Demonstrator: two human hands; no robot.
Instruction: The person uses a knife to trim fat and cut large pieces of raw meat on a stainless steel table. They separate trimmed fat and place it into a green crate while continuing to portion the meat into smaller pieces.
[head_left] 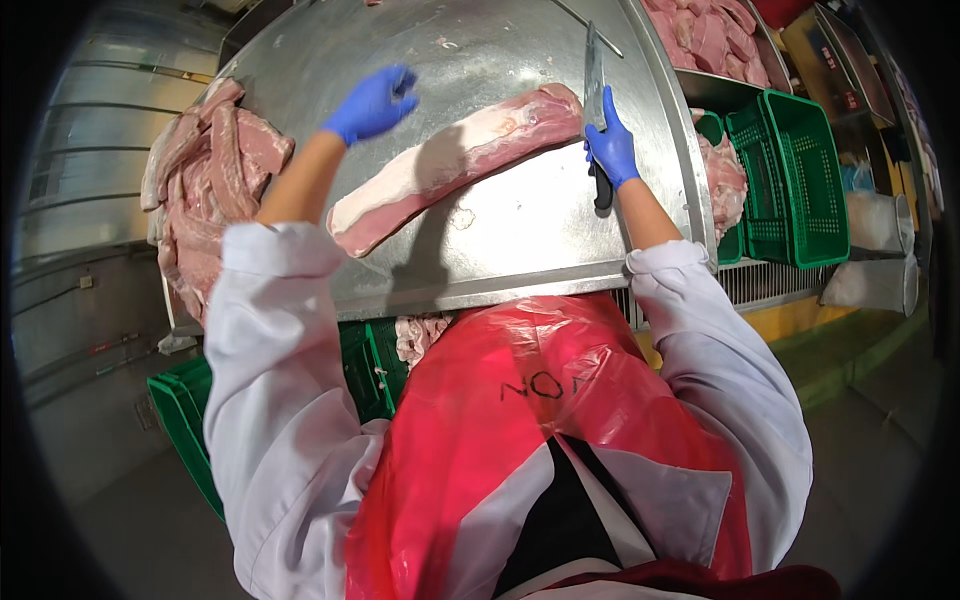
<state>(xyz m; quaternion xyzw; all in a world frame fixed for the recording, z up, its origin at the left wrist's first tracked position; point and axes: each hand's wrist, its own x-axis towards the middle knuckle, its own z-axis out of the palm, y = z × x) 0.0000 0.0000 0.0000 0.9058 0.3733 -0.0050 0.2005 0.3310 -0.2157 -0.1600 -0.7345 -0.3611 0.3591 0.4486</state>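
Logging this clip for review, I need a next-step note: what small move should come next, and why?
Probably bring the left hand onto the long piece of meat to steady it: that hand looks empty and off the meat, nothing visibly holds the piece on the metal table, and the right hand has the knife near its right end.

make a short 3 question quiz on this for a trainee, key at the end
1. Which hand holds the knife?
2. True or false: the left hand grips the long slab of meat.
3. What colour are the crates to the right of the table? a) white b) green c) yellow

Key:
1. The right hand.
2. False; the left hand holds nothing and shows apart from the slab.
3. b
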